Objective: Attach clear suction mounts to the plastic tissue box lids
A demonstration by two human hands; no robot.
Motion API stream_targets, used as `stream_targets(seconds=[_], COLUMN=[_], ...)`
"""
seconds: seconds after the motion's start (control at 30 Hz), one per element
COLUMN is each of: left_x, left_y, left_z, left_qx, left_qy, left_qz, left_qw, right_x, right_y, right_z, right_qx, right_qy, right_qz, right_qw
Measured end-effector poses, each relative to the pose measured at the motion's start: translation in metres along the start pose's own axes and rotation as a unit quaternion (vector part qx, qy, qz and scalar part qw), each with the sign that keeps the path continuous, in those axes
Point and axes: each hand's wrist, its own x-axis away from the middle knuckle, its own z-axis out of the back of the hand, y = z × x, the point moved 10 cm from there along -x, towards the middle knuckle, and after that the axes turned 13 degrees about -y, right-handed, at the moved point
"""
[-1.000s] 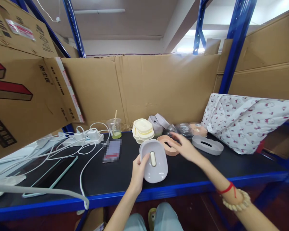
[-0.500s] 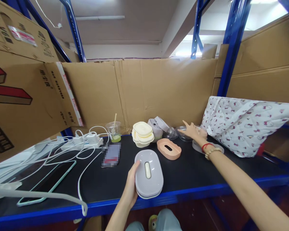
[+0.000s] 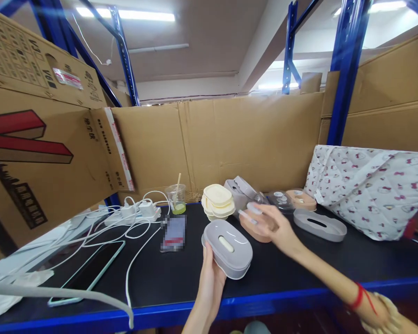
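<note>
Tabletop (image 3: 181, 287), black with a blue front edge, carries everything within reach. Near the middle of that front edge, the left hand (image 3: 213, 278) is clamped on a glossy grey container (image 3: 240, 264), thumb along its near side and the other fingers underneath. The container sits in this grasp with its top facing up, tilted a little, and a cream oval piece (image 3: 226, 244) shows in the middle of that top.

The right hand (image 3: 278, 232) is farther back and to the right, above a peach oval part (image 3: 253, 233) that it partly covers. Its fingers are bent, and something pale and translucent-looking shows at their tips; blur hides what it is, and I cannot tell whether they are pressed together on it. A red cord (image 3: 358, 297) and a beige bracelet (image 3: 383, 315) circle the right wrist.

Toward the back edge, a stack of cream pieces (image 3: 218, 199) stands beside grey containers (image 3: 235, 197). Clear plastic pieces (image 3: 280, 200) and a peach container (image 3: 301, 199) follow to the right, with a slotted grey lid (image 3: 325, 231) just in front of them. At the right end leans a white patterned bag (image 3: 365, 190).

Toward the left end are a clear cup (image 3: 176, 197) holding green liquid, a power strip (image 3: 134, 213) with tangled white cables, and a mint-rimmed device (image 3: 90, 269) close to the front left corner.
</note>
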Motion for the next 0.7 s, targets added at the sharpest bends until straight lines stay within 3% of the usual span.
stream_targets(seconds=[0.07,0.17,0.27,0.43,0.7], left_x=[0.005,0.016,0.024,0.03,0.033], left_y=[-0.007,-0.014,-0.013,-0.004,-0.009], left_z=[-0.01,-0.018,-0.021,-0.031,-0.041], left_qx=[0.016,0.033,0.038,0.002,-0.033], left_qy=[-0.019,-0.002,0.015,-0.017,0.01], left_qz=[0.005,0.014,0.019,0.001,-0.031], left_qw=[1.0,0.999,0.999,1.0,0.999], right_x=[0.018,0.033,0.034,0.035,0.045], right_y=[-0.018,-0.03,-0.033,-0.036,-0.043], right_z=[-0.036,-0.058,-0.062,-0.064,-0.049], right_qx=[-0.024,-0.049,-0.064,-0.065,-0.029], right_qy=[-0.107,-0.165,-0.171,-0.188,-0.159], right_qz=[0.019,0.009,0.009,0.014,0.05], right_qw=[0.994,0.985,0.983,0.98,0.986])
